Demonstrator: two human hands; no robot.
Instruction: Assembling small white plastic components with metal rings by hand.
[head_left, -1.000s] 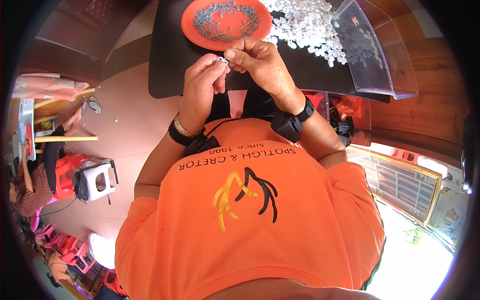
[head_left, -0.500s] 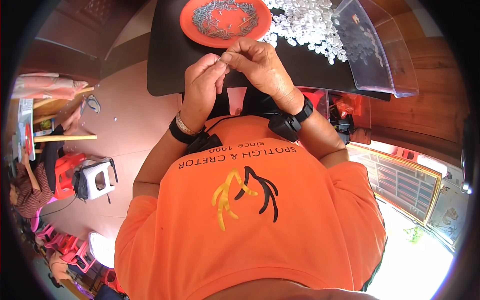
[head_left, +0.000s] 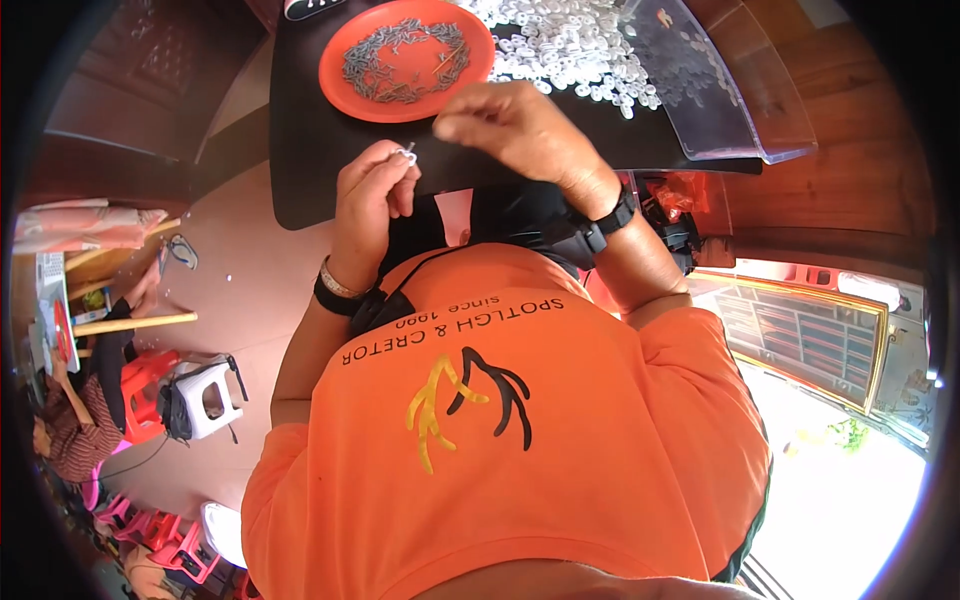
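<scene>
Between the fingertips of my left hand [head_left: 375, 185] is a small white plastic clip [head_left: 407, 157] with a short grey nail [head_left: 411, 147] sticking up from it. To its right, my right hand [head_left: 515, 130] hovers over the table edge, apart from the left. Its thumb and fingers look slightly parted, with nothing visible between them. Just beyond both hands, an orange-red plate [head_left: 405, 68] carries a ring of grey nails [head_left: 365, 70]. A pile of loose white clips [head_left: 575, 50] lies right of the plate.
The black table [head_left: 300, 170] has a rounded near-left corner. On its right stands a clear plastic bin [head_left: 700, 135] with white pieces in it. Off to the left are a white stool [head_left: 210, 400], a red stool [head_left: 148, 395] and a seated person [head_left: 85, 430].
My hands have come apart. The left has moved left and nearer with the clip; the right has lifted away from it. The view has shifted slightly.
</scene>
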